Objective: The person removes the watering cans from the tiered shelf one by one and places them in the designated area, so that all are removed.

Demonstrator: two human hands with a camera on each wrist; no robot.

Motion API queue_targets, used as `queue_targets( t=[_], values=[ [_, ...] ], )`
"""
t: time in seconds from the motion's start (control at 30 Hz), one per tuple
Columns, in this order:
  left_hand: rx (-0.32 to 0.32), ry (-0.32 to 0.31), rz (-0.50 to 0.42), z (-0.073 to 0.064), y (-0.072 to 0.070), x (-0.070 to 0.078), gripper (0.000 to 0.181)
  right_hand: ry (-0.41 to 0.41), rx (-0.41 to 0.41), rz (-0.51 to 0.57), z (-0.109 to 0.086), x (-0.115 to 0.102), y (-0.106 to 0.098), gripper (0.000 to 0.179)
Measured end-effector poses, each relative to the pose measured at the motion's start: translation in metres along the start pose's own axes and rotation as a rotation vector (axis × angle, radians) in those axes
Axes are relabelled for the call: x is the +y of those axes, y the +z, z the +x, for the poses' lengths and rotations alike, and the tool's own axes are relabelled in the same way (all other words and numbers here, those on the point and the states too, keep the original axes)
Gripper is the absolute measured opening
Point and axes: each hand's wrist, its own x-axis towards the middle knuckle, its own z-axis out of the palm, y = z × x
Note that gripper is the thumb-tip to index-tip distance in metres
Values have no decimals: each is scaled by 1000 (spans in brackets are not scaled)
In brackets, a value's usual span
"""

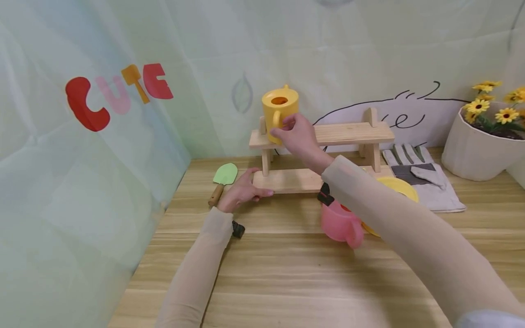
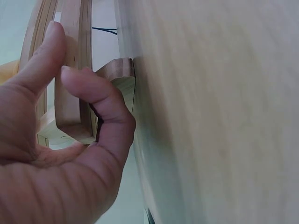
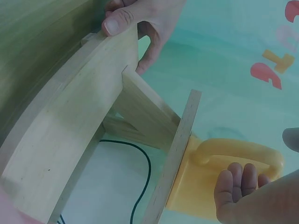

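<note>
A yellow cup (image 1: 280, 111) with a looped handle stands upright at the left end of the top board of a two-tier wooden shelf (image 1: 348, 133). My right hand (image 1: 300, 139) pinches the handle, and the right wrist view shows its fingers curled at the loop. Down at the lower board (image 1: 291, 180), my left hand (image 1: 245, 187) grips the left end; in the left wrist view the thumb and a bent finger (image 2: 110, 105) lie on either side of the wood. A pink cup (image 1: 337, 223) is on the table under my right forearm, partly hidden.
Left of the shelf lies a small green trowel (image 1: 225, 174) with a wooden handle. To the right are a yellow plate (image 1: 397, 186), partly covered by my sleeve, a gardening glove (image 1: 436, 191), and a white pot (image 1: 471, 143) of yellow flowers. A printed curtain (image 1: 221, 59) hangs behind.
</note>
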Motion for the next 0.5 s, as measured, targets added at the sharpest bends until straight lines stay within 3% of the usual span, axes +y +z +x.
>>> queue_targets(
  t=[0.5],
  values=[
    [-7, 19, -9, 0, 1, -1, 100, 25, -1, 5, 11, -2, 7, 44]
  ],
)
